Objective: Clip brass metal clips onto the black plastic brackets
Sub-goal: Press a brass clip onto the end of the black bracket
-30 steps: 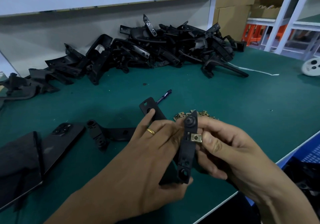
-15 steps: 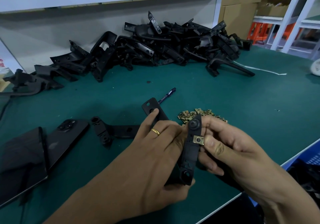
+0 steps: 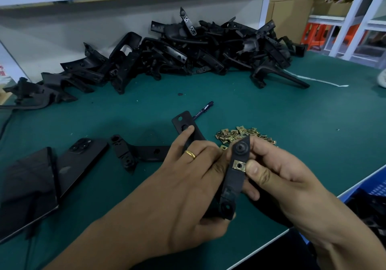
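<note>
A black plastic bracket (image 3: pixel 235 183) is held upright above the green table between both hands. My left hand (image 3: pixel 188 188), with a gold ring, grips its lower part and back. My right hand (image 3: pixel 277 177) holds its upper part, and the thumb presses a brass clip (image 3: pixel 239 165) that sits on the bracket's right edge. Behind the hands lies a small heap of loose brass clips (image 3: pixel 244 135). One more bracket (image 3: pixel 142 151) lies flat on the table to the left.
A big pile of black brackets (image 3: pixel 188 50) fills the back of the table (image 3: pixel 292 123). A pen (image 3: pixel 203 109) lies mid-table. Two dark phones (image 3: pixel 83 156) lie at the left. A blue bin (image 3: pixel 376 188) sits past the right edge.
The hands and bracket stayed nearly as they were; the right thumb keeps pressing the brass clip on the bracket. The view has shifted slightly, showing more of the clip heap.
</note>
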The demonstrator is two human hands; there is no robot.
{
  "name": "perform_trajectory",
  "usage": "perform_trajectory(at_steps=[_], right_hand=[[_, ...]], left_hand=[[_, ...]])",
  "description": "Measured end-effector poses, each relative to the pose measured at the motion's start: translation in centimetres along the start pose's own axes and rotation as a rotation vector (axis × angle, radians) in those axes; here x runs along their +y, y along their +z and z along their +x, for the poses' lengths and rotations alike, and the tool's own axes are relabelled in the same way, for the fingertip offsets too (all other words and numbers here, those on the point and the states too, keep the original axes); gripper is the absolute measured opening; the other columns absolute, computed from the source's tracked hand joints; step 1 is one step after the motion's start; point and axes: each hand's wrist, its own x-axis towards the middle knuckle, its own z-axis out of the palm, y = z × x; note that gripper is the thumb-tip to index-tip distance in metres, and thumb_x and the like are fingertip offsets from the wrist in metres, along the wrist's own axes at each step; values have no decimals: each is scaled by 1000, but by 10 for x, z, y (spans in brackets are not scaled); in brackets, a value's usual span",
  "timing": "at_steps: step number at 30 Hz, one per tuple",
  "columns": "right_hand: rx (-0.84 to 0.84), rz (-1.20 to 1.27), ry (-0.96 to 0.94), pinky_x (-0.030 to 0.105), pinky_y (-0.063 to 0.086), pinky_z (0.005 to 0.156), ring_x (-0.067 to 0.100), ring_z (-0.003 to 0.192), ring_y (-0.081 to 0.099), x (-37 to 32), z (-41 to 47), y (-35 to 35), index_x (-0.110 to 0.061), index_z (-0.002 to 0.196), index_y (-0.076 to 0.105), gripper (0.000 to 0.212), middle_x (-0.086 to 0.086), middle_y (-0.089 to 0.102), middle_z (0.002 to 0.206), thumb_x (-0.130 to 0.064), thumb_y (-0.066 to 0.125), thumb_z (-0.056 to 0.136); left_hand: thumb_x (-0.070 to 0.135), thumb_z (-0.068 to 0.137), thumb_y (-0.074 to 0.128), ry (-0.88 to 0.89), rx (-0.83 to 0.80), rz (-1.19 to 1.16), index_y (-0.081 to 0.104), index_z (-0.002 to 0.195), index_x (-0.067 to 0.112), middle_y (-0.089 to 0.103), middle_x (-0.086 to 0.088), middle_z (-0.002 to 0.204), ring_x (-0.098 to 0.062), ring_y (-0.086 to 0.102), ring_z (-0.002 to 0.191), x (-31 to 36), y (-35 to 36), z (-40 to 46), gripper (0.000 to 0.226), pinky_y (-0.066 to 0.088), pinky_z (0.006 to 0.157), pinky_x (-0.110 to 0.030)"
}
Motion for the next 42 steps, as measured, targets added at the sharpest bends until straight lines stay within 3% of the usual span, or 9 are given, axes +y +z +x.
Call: perform_trajectory(at_steps=[9, 13, 17, 21, 25, 29, 32, 37, 42], right_hand=[[78, -14, 6, 26, 45, 63, 17, 66, 53, -2, 2, 7, -2, 111, 63, 22, 9, 58, 82, -15, 47, 103], [454, -51, -63, 23, 45, 60, 16, 65, 54, 1, 5, 5, -9, 110, 69, 20, 5, 61, 79, -13, 50, 106], [721, -565, 5, 27, 51, 76, 14, 80, 65, -2, -6, -26, -31, 96, 73, 17, -9, 71, 84, -18, 64, 100], [689, -824, 18, 9, 43, 71, 7, 83, 64, 2, -2, -19, -34, 86, 74, 16, -11, 69, 84, -19, 74, 92], [617, -1093, 105, 8, 38, 66, 1, 81, 55, 4, -2, -15, -33, 83, 72, 15, -14, 55, 82, -20, 79, 84], [483, -1240, 170, 35, 51, 67, 10, 88, 52, 0, -9, -18, -39, 97, 74, 16, -14, 51, 91, -31, 80, 84], [457, -1297, 175, 42, 51, 70, 18, 96, 47, -1, -7, -14, -33, 98, 74, 13, -9, 50, 96, -30, 77, 86], [415, -1271, 136, 26, 31, 73, 16, 89, 39, 2, -5, -15, -24, 86, 58, 25, -12, 51, 94, -12, 80, 84], [510, -1046, 57, 9, 39, 70, 2, 83, 57, -1, -1, -11, -30, 84, 63, 20, -18, 61, 79, -22, 82, 82]], left_hand=[[73, 96, 47, 33, 133, -119, 48, 146, 16, 50, 6, 129, -18, 43, 135, -9, 12, 0, 76, 18, 126, -53], [73, 94, 51, -46, 303, -211, 50, 139, 19, 52, 11, 123, -13, 49, 127, -15, 11, 3, 70, 22, 125, -52], [77, 92, 49, -163, 291, -211, 58, 131, 16, 52, 14, 119, -12, 51, 123, -30, 16, -1, 73, 24, 125, -50], [78, 90, 48, -198, 276, -254, 57, 130, 20, 53, 16, 119, -9, 49, 125, -30, 23, 3, 71, 19, 127, -45], [79, 88, 48, -234, 252, -314, 59, 129, 20, 55, 17, 123, -8, 48, 128, -32, 30, 5, 72, 12, 129, -40], [78, 87, 48, -258, 240, -351, 60, 129, 22, 55, 18, 124, -6, 47, 130, -38, 32, 3, 72, 9, 130, -39], [78, 88, 48, -254, 239, -362, 60, 130, 23, 55, 19, 123, -5, 46, 130, -37, 32, 3, 71, 7, 130, -39], [77, 87, 50, -251, 250, -362, 60, 130, 21, 55, 18, 122, -5, 46, 129, -36, 30, 2, 71, 10, 130, -41], [77, 87, 53, -234, 278, -363, 59, 133, 21, 56, 18, 125, -5, 46, 131, -35, 26, 2, 73, 12, 129, -40]])
